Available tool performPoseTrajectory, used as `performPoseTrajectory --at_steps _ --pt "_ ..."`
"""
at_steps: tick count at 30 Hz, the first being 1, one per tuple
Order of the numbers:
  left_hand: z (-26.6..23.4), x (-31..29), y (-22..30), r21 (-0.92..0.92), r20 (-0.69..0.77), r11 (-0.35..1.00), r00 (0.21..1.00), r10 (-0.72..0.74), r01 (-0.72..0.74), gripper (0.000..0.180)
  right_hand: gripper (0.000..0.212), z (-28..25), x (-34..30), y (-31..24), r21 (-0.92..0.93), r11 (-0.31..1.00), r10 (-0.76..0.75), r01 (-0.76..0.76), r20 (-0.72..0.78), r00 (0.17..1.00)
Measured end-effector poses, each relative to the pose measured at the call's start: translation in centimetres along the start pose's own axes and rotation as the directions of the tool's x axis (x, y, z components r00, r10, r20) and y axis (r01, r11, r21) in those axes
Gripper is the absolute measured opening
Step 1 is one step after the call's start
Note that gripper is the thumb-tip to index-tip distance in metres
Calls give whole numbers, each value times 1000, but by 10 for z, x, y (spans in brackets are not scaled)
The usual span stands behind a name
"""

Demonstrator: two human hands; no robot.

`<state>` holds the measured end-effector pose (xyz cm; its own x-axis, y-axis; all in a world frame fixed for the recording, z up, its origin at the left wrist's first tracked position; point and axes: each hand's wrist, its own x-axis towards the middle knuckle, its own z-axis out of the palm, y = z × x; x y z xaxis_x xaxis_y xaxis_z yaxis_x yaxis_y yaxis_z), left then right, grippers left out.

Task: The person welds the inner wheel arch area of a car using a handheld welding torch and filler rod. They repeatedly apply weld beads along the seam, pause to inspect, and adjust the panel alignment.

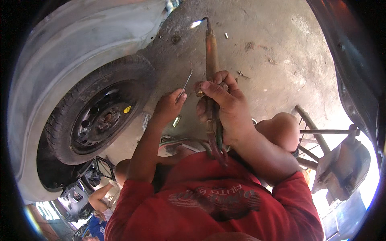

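My right hand (230, 105) is wrapped round the handle of a brass-coloured gas welding torch (210, 54), its thumb at a valve knob. The torch points away from me, and its bent tip shows a small bright flame (196, 24) aimed left. Hoses (187, 139) run from the torch's rear end, partly hidden by my red shirt. Left of the torch, my left hand (170, 107) pinches a thin metal rod (187, 82) that slants up and away, apart from the flame.
A car's pale grey body panel (92, 30) and black-rimmed wheel (105, 114) stand close on the left. A dark panel (341, 44) curves along the right, near a metal stand (315, 130). Small bits lie on the concrete floor (277, 72). Another person's arm (98, 197) shows at lower left.
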<state>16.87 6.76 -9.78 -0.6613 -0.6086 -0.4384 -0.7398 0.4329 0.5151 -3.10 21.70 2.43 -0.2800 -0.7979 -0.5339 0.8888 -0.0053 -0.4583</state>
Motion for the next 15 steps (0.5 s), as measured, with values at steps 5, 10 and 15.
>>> performPoseTrajectory --at_steps 5,10,15 --pt "16 4 -14 46 62 999 998 12 -15 43 21 -7 3 7 147 989 31 -33 16 999" --pt "37 16 -38 -180 34 983 999 -25 30 38 17 -12 2 14 251 965 62 -75 62 996" --pt "79 46 -96 -317 90 948 996 -4 33 45 17 -2 0 18 141 987 77 -82 40 996"
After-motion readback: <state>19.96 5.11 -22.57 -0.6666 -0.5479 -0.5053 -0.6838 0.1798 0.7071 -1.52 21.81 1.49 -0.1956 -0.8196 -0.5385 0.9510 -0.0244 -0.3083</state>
